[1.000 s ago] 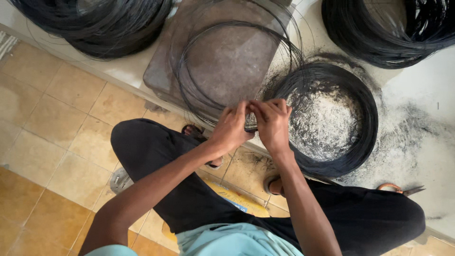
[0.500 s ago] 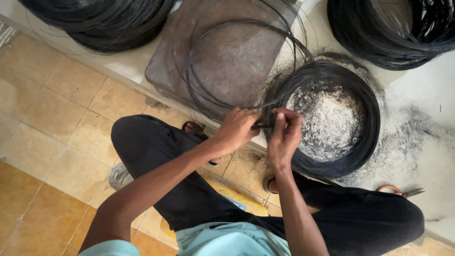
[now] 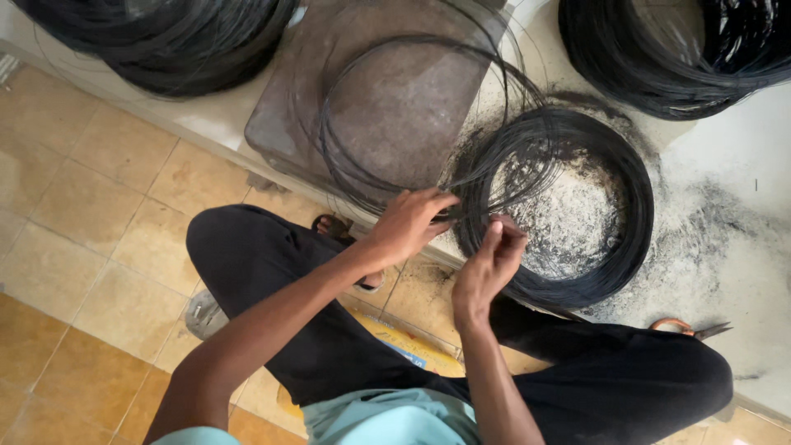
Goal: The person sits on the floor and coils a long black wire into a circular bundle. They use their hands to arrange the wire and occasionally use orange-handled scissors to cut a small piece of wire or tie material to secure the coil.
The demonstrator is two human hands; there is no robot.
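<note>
Our left hand (image 3: pixel 409 224) and right hand (image 3: pixel 488 265) pinch strands of black coiled thin wire (image 3: pixel 554 218); small loose loops (image 3: pixel 395 115) separated, bulk remains coiled.

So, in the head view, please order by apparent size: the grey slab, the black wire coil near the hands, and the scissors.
1. Grey slab: covers the most area.
2. Black wire coil: slightly smaller. Both lie on the same ledge, so this order is fairly sure.
3. Scissors: by far the smallest, and partly hidden by the knee.

Tan tiled floor (image 3: pixel 74 247), daylit.
</note>
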